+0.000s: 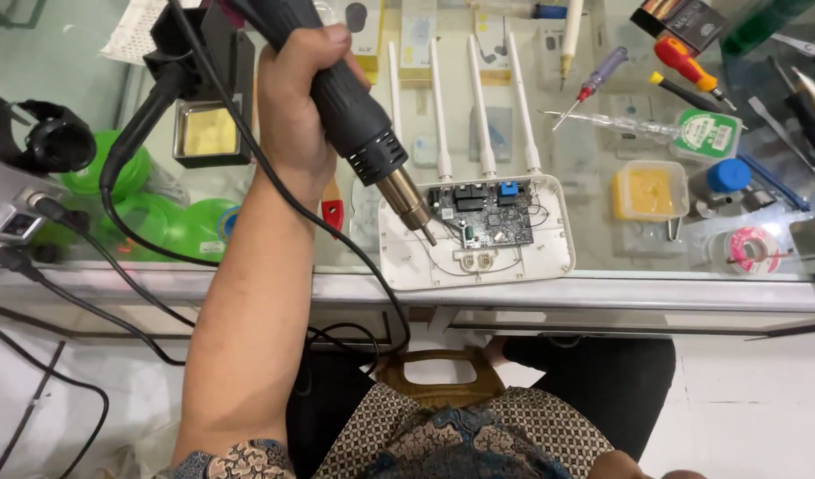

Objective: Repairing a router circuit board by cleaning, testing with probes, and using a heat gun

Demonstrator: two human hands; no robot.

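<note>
Left hand (292, 98) clamped on black hot-air gun (354, 124), nozzle tip at left edge of circuit board (481, 215) inside open white router (478, 232) w/ 4 antennas, on glass counter (603, 288). Beyond: yellow flux tub (647, 191), screwdrivers (682, 62). Right hand not visible.

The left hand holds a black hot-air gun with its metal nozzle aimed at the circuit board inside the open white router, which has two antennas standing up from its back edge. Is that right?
Not quite. The head view shows four white antennas, not two, rising from the back edge of the open router. The rest holds: the left hand grips the black hot-air gun, with its nozzle aimed at the circuit board.
</note>
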